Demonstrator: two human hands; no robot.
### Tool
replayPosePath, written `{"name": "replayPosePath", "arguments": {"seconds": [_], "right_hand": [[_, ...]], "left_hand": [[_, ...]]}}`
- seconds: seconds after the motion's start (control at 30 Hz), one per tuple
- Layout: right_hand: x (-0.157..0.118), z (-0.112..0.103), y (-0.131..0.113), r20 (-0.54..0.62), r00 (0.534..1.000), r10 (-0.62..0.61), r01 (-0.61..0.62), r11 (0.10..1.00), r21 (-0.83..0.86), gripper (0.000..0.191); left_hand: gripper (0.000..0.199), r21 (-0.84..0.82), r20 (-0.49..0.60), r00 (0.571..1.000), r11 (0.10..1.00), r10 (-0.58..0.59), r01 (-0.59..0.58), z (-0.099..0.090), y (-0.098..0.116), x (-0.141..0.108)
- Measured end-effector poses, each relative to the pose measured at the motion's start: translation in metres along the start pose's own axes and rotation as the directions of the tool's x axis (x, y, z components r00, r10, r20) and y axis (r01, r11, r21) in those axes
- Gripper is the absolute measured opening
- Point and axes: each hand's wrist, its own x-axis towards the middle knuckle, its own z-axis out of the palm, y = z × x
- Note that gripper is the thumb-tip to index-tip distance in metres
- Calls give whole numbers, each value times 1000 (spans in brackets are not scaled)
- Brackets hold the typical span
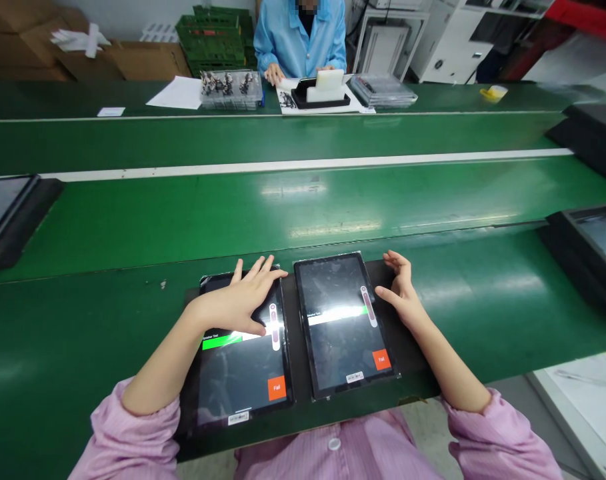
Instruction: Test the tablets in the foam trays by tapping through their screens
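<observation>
Two tablets lie side by side on a black mat (293, 313) at the near edge of the bench. Over the upper part of the left tablet (233, 380) is my left hand (247, 293), fingers spread; I cannot tell whether it touches the glass. My right hand (400, 290) is beside the right edge of the right tablet (340, 353), thumb and fingers apart, holding nothing. Both screens read "Speaker Test", with a volume slider at the right and an orange-red "Fail" button (277, 387) low on the right side. A barcode label (239, 418) sits at each tablet's bottom.
A green conveyor belt (207, 213) runs across beyond the mat. More devices on black pads stand at the left (7, 213) and right (593, 247). Opposite, a person in a blue jacket (303, 40) works beside a clear parts box (233, 90) and green crates (213, 40).
</observation>
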Motion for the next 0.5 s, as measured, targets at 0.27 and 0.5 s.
{"name": "replayPosePath", "arguments": {"seconds": [0.27, 0.5], "right_hand": [[4, -7, -11, -9, 991, -133, 131, 986, -103, 47], [-31, 30, -75, 629, 691, -356, 670, 641, -374, 37]], "left_hand": [[97, -176, 63, 997, 983, -37, 48, -22, -62, -36], [67, -341, 48, 993, 933, -107, 117, -32, -110, -55]]}}
